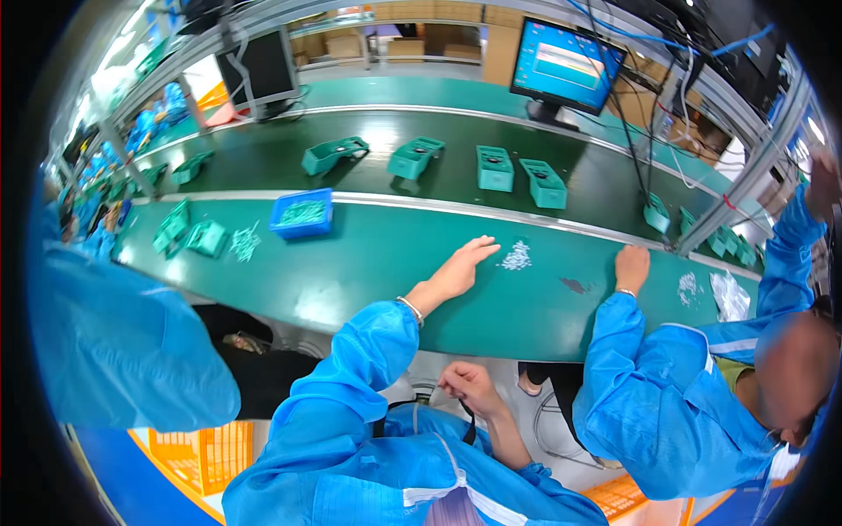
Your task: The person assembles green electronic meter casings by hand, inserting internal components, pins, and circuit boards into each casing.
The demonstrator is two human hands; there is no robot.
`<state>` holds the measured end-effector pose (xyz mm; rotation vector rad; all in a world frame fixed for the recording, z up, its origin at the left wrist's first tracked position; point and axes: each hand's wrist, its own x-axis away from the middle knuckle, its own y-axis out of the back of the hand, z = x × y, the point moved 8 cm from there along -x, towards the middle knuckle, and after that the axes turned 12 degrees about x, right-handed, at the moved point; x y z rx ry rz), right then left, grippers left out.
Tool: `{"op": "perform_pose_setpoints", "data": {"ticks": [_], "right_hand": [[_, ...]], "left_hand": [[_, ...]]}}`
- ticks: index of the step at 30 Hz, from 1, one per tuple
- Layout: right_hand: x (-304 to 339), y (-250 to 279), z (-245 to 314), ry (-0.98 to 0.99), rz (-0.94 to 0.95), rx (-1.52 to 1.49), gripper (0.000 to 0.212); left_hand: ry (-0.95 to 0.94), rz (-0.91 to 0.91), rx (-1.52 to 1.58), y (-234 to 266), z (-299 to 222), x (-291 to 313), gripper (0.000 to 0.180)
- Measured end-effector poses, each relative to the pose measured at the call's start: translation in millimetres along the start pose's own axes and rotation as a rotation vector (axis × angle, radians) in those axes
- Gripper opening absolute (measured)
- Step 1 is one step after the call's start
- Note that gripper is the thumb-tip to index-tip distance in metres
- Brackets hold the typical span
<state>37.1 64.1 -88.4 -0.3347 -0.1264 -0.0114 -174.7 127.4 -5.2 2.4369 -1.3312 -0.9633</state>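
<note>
My left hand (456,268) reaches over the green worktable, palm down with fingers stretched out and nothing visible in them. Just beyond its fingertips lies a small pile of white parts (516,256). My right hand (474,388) is held low in front of my body, below the table edge, with its fingers curled closed. A black strap (470,428) hangs right under it; whether the fingers grip it I cannot make out. To the left, a blue bin (303,214) holds many small green pieces, with loose green sticks (245,242) beside it.
Along the dark conveyor stand several green plastic housings (416,158). A monitor (568,66) is at the back. On the right, a co-worker's hand (631,267) rests on the table near dark bits (574,286) and a clear plastic bag (730,296). Another person's blue sleeve (132,324) is at left.
</note>
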Motion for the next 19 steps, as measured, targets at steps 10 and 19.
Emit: {"op": "perform_pose_setpoints", "data": {"ticks": [10, 19], "right_hand": [[-19.2, 8.3, -71.6, -0.292, 0.177, 0.099, 0.027], [-25.5, 120.8, -201.7, -0.339, -0.051, 0.941, 0.017]], "left_hand": [[-0.007, -0.1, 0.692, -31.2, 7.3, -80.7, 0.042], [-0.008, -0.074, -0.2, 21.4, 20.4, -8.1, 0.045]]}}
